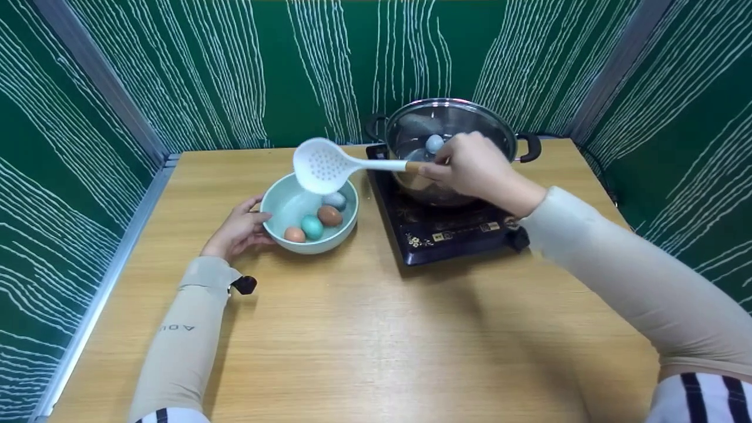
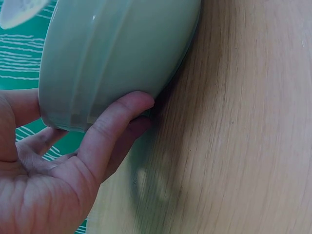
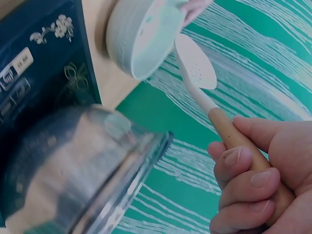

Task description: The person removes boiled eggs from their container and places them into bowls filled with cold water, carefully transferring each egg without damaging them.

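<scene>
My right hand (image 1: 473, 164) grips the wooden handle of a white skimmer (image 1: 322, 166), fingers curled round it in the right wrist view. The hand is over the front of a steel pot (image 1: 435, 191); the skimmer's perforated head is above the back of a pale green bowl (image 1: 317, 245). My left hand (image 1: 239, 231) holds the bowl at its left side, thumb at the rim. Inside the bowl lie an orange egg (image 1: 294, 234), a teal egg (image 1: 312, 227), a brown egg (image 1: 329, 215) and a whitish egg (image 1: 335, 200). A pale blue egg (image 1: 435, 144) shows in the pot.
The pot stands on a black induction cooker (image 1: 446, 235) at the back right of the wooden table (image 1: 364, 341). Its dark side handle (image 1: 530, 147) sticks out to the right. Green panels with white lines (image 1: 205, 76) enclose the back and sides.
</scene>
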Tool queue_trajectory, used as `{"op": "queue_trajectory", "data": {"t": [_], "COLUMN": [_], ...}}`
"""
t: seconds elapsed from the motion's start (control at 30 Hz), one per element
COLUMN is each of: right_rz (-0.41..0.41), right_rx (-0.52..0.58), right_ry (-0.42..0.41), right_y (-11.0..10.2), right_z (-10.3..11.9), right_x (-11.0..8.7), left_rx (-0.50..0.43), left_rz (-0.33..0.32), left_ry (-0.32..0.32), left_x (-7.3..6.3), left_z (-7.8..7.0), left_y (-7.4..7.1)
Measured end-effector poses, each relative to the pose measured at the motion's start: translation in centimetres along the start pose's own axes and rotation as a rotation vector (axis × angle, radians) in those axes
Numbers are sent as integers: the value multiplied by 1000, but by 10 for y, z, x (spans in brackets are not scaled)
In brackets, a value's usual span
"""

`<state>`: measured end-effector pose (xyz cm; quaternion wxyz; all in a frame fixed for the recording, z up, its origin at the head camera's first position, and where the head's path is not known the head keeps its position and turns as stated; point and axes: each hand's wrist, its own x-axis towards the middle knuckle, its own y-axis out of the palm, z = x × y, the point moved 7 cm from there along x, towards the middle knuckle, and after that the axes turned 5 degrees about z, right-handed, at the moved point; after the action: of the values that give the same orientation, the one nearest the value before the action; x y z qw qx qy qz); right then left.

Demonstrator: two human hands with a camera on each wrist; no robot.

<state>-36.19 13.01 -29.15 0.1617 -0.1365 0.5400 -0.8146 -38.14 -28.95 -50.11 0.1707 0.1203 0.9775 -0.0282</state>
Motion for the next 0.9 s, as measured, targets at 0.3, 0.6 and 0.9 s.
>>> {"op": "queue_trajectory", "data": {"t": [0.3,0.6,0.9], "right_rz": [-25,-77,-100], "right_rx": [81,80,38], "right_ry": [97,219,332], "right_y": [-38,-67,-91], "right_z": [-24,-59,-98], "right_x": [-11,-21,-34], "left_rx": [2,31,20], "left_rz": [-2,-12,6], "left_ry": [0,-23,-4], "left_x": [-1,-2,-1], "left_z": [0,3,0], "left_y": [0,0,-1]}}
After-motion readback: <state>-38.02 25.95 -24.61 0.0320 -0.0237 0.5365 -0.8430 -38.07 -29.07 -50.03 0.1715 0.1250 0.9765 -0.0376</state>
